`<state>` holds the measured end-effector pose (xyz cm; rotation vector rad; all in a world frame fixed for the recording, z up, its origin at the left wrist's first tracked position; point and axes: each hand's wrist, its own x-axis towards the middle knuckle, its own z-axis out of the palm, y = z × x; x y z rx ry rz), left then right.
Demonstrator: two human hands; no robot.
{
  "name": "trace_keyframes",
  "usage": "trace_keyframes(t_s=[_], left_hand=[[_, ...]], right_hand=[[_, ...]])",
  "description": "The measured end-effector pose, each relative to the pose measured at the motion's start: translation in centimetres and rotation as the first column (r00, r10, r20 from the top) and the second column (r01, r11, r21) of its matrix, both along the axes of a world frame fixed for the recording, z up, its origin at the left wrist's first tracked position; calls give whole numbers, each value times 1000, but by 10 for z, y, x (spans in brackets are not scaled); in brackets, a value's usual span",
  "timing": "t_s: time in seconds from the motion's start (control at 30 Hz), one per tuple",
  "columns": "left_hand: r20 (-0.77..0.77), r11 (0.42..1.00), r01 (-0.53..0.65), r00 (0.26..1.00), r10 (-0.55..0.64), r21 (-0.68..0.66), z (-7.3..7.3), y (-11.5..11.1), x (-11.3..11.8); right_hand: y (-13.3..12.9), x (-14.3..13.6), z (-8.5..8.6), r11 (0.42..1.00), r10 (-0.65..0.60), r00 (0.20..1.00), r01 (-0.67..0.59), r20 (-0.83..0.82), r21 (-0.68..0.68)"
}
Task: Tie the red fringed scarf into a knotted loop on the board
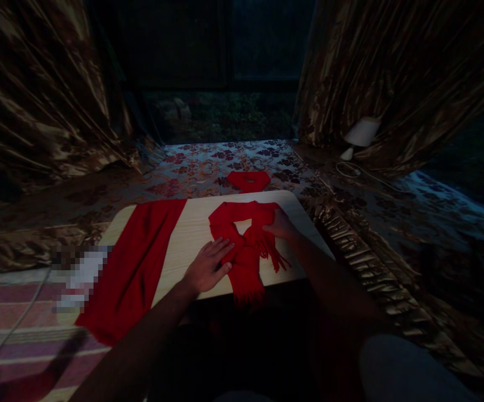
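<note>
A red fringed scarf (248,263) lies looped and crossed over itself on the small pale wooden table (183,251), its one end reaching past the near edge. My left hand (207,266) rests flat on the loop's left side, fingers stretched out. On the opposite side, my right hand (282,224) is closed around the upper part of the scarf's other end, whose fringe hangs loose below. The right fingertips are partly hidden by the cloth.
A second red cloth (141,251) stretches across the table's left side and drapes over its front edge. Behind the table, another looped red scarf (249,180) lies on the floral-covered surface (208,162). A white lamp (362,133) with a cord stands at right. Curtains (41,84) flank the dark window.
</note>
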<state>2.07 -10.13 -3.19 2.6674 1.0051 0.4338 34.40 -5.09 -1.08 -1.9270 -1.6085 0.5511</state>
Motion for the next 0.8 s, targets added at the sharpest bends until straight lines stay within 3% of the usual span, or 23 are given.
trace_keyframes(t_s=[0.17,0.3,0.43,0.5,0.63,0.73,0.8], left_hand=[[-6,1000,-5,1000,5,-8,1,0,0],[0,1000,-1,1000,1,-2,3,0,1],[0,1000,2,1000,-2,3,3,0,1],[-3,1000,0,1000,0,2,2,0,1],[-1,1000,-2,1000,2,1,2,0,1],[-1,1000,0,1000,0,8,1,1,1],[-6,1000,1,1000,-1,9,0,1,1]], right_hand=[[10,4,-1,984,-35,950,87,-311,156],[18,27,17,992,-96,799,126,-594,9],[15,53,39,995,-61,673,-21,-737,-102],[11,63,45,979,-50,700,-106,-712,-172],[1,72,46,938,-39,899,-117,-436,-327],[-6,70,37,943,-30,902,-117,-431,-310],[-9,67,30,953,-94,867,-63,-489,-295]])
